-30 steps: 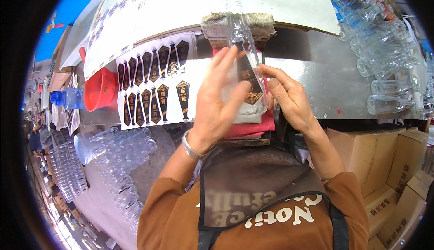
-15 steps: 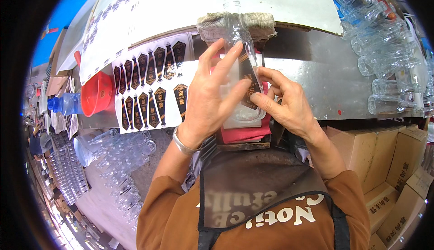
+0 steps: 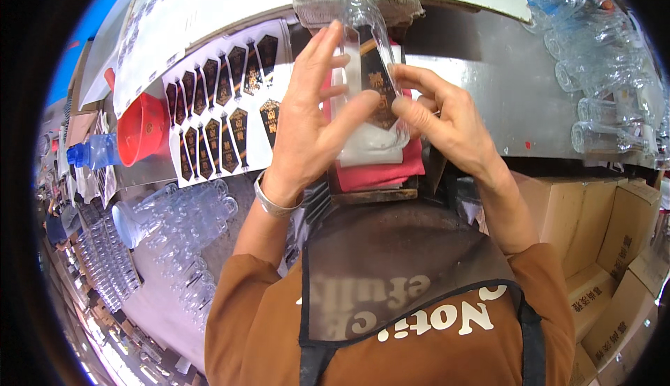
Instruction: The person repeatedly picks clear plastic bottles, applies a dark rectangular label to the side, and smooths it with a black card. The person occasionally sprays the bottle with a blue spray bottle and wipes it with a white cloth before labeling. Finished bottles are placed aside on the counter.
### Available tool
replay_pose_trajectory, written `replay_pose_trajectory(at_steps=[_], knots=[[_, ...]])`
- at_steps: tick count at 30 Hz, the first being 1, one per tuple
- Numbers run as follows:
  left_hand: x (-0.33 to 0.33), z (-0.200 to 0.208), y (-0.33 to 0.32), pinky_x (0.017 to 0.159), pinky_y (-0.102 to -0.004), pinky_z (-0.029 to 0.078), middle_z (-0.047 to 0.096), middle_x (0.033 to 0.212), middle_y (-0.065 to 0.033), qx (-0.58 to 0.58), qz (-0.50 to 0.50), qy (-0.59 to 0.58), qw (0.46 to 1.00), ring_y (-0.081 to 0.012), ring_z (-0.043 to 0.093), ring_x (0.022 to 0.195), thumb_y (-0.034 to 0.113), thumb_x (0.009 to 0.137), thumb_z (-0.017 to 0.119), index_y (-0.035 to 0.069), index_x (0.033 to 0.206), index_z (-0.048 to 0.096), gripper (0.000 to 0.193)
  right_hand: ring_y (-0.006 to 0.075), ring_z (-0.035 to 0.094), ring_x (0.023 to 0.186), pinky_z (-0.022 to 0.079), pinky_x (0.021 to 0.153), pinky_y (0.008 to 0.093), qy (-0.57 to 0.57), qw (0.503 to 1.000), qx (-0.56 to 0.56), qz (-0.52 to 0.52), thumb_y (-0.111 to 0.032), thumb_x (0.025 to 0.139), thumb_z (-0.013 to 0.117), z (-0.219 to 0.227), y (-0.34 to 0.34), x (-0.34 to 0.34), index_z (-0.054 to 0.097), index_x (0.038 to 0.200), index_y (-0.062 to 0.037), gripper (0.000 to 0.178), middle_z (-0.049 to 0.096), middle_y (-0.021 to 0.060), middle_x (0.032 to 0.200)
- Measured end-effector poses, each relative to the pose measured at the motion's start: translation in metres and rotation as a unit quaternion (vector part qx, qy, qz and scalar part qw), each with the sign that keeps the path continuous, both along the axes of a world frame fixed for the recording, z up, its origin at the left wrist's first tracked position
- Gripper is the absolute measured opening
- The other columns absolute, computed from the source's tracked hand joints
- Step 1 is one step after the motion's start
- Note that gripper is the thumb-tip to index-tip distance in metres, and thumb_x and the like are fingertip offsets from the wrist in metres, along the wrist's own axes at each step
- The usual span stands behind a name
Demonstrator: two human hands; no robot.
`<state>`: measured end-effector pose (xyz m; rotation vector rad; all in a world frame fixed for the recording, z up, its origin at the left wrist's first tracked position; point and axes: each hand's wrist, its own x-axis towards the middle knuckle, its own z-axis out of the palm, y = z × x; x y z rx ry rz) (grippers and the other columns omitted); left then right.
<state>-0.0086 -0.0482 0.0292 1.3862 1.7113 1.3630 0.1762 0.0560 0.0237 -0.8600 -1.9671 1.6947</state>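
A clear glass bottle (image 3: 359, 10) lies before me with its neck pointing away, resting on a folded, greyish cloth (image 3: 314, 2). A black label (image 3: 382, 82) with gold print and an orange stripe shows on its upper face. My left hand (image 3: 310, 114) is open at the bottle's left side, fingers spread and thumb reaching over its lower part. Along the right side, my right hand (image 3: 450, 117) has thumb and forefinger at the glass, gripping its edge. Beneath the base are a white pad (image 3: 370, 157) and a pink-red cloth (image 3: 380, 182).
At left lies a sheet of black labels (image 3: 223, 110), beside a red bowl (image 3: 143, 131) and a blue-capped plastic bottle (image 3: 94, 151). Several clear bottles (image 3: 600, 135) lie on the right; more glassware (image 3: 178, 236) stands lower left. Open cardboard boxes (image 3: 579, 239) are at lower right.
My left fingers have drawn back leftward from over the bottle. The label now faces more squarely up and shows more fully. The whole view has shifted slightly.
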Motion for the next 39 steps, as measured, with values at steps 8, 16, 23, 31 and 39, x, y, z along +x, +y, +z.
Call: replay_pose_trajectory(at_steps=[8, 16, 23, 31, 39], knots=[[0.014, -0.015, -0.020, 0.110, -0.0392, 0.042, 0.042, 0.149, -0.0266, -0.029, -0.028, -0.263, 0.964, -0.0291, 0.049, 0.135, 0.006, 0.092, 0.069, -0.003, 0.156, 0.021, 0.080, 0.0139, 0.063, 0.076, 0.053, 0.074, 0.0298, 0.004, 1.000, -0.009, -0.014, -0.027, 0.090, 0.072, -0.002, -0.007, 0.000, 0.057, 0.128, 0.0088, 0.054, 0.073, 0.0164, 0.108], [0.017, -0.010, -0.018, 0.109, -0.0363, 0.042, 0.053, 0.140, -0.0236, -0.038, -0.018, -0.292, 0.955, -0.0253, 0.054, 0.129, 0.001, 0.096, 0.063, -0.005, 0.155, 0.023, 0.071, 0.0105, 0.065, 0.078, 0.051, 0.068, 0.0245, -0.013, 1.000, -0.006, -0.013, -0.023, 0.091, 0.073, 0.003, -0.009, -0.005, 0.055, 0.131, 0.0073, 0.053, 0.069, 0.0162, 0.112], [0.014, -0.011, -0.017, 0.109, -0.0362, 0.043, 0.052, 0.141, -0.0237, -0.035, -0.027, -0.303, 0.952, -0.0260, 0.054, 0.130, 0.001, 0.096, 0.063, -0.005, 0.154, 0.025, 0.070, 0.0089, 0.066, 0.081, 0.053, 0.069, 0.0231, -0.027, 0.999, 0.020, -0.011, -0.021, 0.092, 0.074, 0.006, -0.011, -0.006, 0.053, 0.133, 0.0084, 0.054, 0.067, 0.0177, 0.117], [0.013, -0.014, -0.018, 0.110, -0.0369, 0.043, 0.052, 0.142, -0.0250, -0.034, -0.026, -0.302, 0.952, -0.0277, 0.053, 0.131, 0.002, 0.096, 0.064, -0.005, 0.154, 0.026, 0.069, 0.0208, 0.071, 0.084, 0.055, 0.074, 0.0304, -0.002, 0.998, 0.060, -0.033, -0.029, 0.088, 0.077, -0.002, -0.011, -0.007, 0.058, 0.125, 0.0074, 0.055, 0.072, 0.0193, 0.107], [0.013, -0.015, -0.018, 0.109, -0.0370, 0.044, 0.052, 0.141, -0.0257, -0.034, -0.023, -0.290, 0.956, -0.0283, 0.053, 0.131, 0.002, 0.095, 0.065, -0.005, 0.153, 0.027, 0.070, 0.0241, 0.073, 0.082, 0.056, 0.075, 0.0332, 0.007, 0.996, 0.081, -0.043, -0.032, 0.085, 0.078, -0.006, -0.011, -0.007, 0.061, 0.122, 0.0064, 0.056, 0.074, 0.0190, 0.101]])
